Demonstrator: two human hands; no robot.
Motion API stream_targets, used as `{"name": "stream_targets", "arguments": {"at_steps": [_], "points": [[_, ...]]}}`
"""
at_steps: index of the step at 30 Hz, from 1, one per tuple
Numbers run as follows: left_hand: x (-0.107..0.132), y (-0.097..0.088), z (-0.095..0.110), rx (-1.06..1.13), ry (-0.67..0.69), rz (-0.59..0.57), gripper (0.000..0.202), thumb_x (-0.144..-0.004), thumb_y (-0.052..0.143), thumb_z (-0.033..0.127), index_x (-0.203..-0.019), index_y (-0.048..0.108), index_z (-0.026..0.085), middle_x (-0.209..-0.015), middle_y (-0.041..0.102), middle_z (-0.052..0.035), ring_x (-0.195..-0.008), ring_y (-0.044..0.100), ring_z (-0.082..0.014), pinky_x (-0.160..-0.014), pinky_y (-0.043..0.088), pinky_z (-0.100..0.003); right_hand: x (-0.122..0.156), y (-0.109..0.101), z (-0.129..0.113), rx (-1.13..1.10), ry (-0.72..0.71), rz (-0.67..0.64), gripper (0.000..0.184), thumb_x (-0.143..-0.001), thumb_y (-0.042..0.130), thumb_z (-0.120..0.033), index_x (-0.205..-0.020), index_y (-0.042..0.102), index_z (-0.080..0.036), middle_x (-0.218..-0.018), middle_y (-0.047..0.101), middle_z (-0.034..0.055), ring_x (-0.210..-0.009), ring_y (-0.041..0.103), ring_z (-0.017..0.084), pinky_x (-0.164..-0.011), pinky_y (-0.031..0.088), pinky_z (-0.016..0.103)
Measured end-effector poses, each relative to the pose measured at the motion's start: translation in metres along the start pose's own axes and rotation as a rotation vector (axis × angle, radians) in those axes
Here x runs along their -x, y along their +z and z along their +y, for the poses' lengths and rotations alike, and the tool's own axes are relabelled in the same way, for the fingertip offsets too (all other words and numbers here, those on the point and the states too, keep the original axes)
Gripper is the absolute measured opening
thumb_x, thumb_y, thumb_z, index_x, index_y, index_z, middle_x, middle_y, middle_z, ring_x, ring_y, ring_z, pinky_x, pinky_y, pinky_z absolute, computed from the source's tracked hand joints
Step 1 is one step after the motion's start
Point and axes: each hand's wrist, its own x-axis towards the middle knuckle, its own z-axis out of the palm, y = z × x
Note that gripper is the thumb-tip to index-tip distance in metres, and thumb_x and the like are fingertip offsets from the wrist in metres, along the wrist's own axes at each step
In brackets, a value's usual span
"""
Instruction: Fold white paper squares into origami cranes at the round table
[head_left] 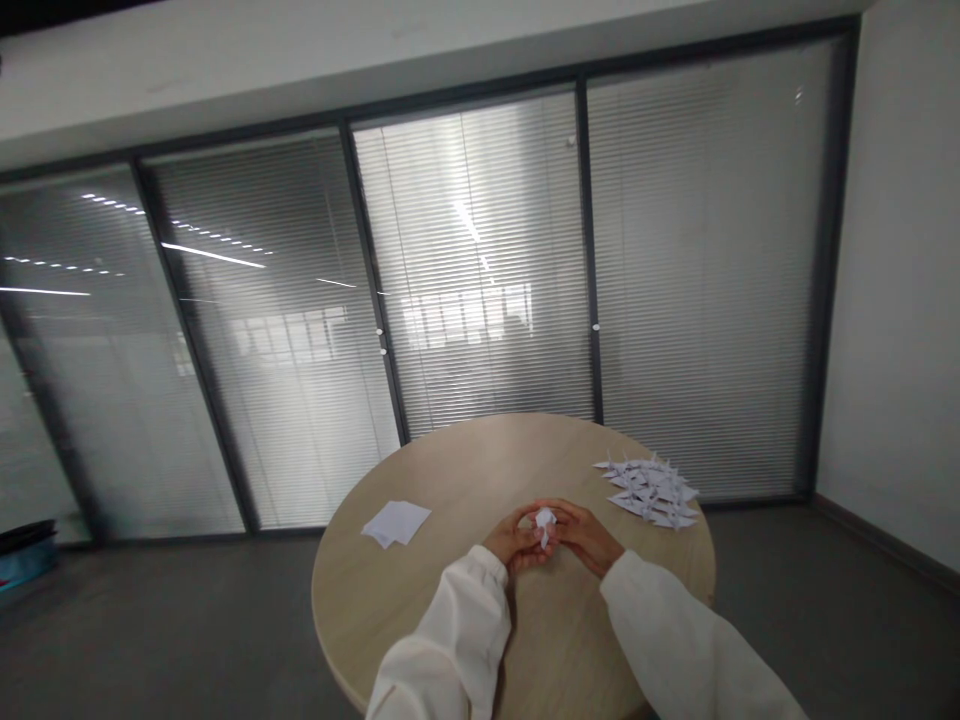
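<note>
Between both hands, over the middle of the round table (480, 470), is a small piece of folded white paper (545, 520). My left hand (516, 538) grips it from the left, its fingers closed around the lower part. From the right, my right hand (583, 532) pinches the same paper, fingertips meeting those of the left. Parts of the paper are covered by the fingers, and its exact folded shape is too small to make out. White sleeves reach down to both wrists.
A few flat white paper sheets (396, 523) lie on the table at the left. Toward its right edge sits a pile of folded paper cranes (651, 490). Behind the table stands a glass partition with blinds (480, 270). A blue bin (28, 555) is on the floor at far left.
</note>
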Motion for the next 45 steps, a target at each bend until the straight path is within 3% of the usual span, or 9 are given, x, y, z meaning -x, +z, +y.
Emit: {"name": "stream_targets", "arguments": {"at_steps": [12,16,23,29,35,39,45], "points": [[0.005,0.005,0.004,0.087,-0.104,-0.005,0.07,-0.059,0.073,0.023,-0.118,0.036,0.014,-0.084,0.066,-0.0108,-0.067,0.064,-0.0161,-0.063,0.045,-0.025,-0.003,-0.005,0.005,0.025,-0.078,0.089,0.051,-0.058,0.074,-0.029,-0.105,0.056,-0.019,-0.092,0.063,0.006,-0.077,0.059,0.018,-0.072,0.045,0.032],[0.005,0.005,0.002,0.118,-0.127,0.001,0.058,-0.061,0.072,0.021,-0.109,0.042,0.013,-0.085,0.065,-0.0104,-0.067,0.064,-0.0156,-0.062,0.045,-0.025,-0.003,-0.004,0.004,0.024,-0.075,0.096,0.05,-0.058,0.075,-0.03,-0.103,0.057,-0.02,-0.093,0.063,0.0065,-0.083,0.058,0.02,-0.076,0.044,0.033],[0.003,0.006,0.001,0.141,-0.133,0.015,0.037,-0.06,0.072,0.017,-0.089,0.051,0.01,-0.068,0.064,-0.005,-0.055,0.06,-0.0099,-0.059,0.045,-0.022,-0.002,-0.002,0.001,0.059,-0.054,0.106,0.051,-0.056,0.075,-0.03,-0.103,0.057,-0.019,-0.093,0.063,0.0074,-0.089,0.056,0.022,-0.08,0.043,0.035],[0.001,0.008,0.001,0.132,-0.093,0.078,0.039,-0.054,0.075,0.018,-0.084,0.05,0.011,-0.061,0.062,-0.0025,-0.051,0.057,-0.0078,-0.055,0.044,-0.019,-0.002,-0.002,0.001,0.024,-0.068,0.12,0.049,-0.057,0.075,-0.031,-0.101,0.057,-0.018,-0.096,0.062,0.0075,-0.088,0.056,0.022,-0.079,0.044,0.035],[-0.005,0.008,0.003,-0.189,0.186,0.211,0.042,-0.053,0.073,0.036,-0.081,0.049,0.016,-0.061,0.063,-0.0006,-0.052,0.056,-0.0105,-0.054,0.045,-0.024,-0.007,-0.008,0.008,0.134,-0.114,0.216,0.039,-0.054,0.076,-0.032,-0.088,0.061,-0.019,-0.081,0.062,0.0026,-0.078,0.056,0.02,-0.073,0.043,0.032],[-0.007,0.008,0.006,-0.456,0.379,0.307,0.029,-0.057,0.069,0.033,-0.077,0.058,0.015,-0.061,0.061,-0.0004,-0.055,0.055,-0.0116,-0.053,0.045,-0.023,-0.008,-0.01,0.008,0.136,-0.113,0.247,0.035,-0.057,0.074,-0.033,-0.087,0.061,-0.019,-0.082,0.062,0.0029,-0.081,0.055,0.02,-0.076,0.042,0.032],[-0.005,0.003,0.008,-0.783,0.415,0.403,0.019,-0.064,0.062,0.032,-0.078,0.065,0.018,-0.066,0.063,-0.0014,-0.055,0.053,-0.0119,-0.052,0.044,-0.022,-0.007,-0.008,0.005,0.103,-0.121,0.236,0.031,-0.058,0.074,-0.029,-0.084,0.061,-0.019,-0.097,0.061,0.0046,-0.089,0.054,0.02,-0.083,0.038,0.032]]}}
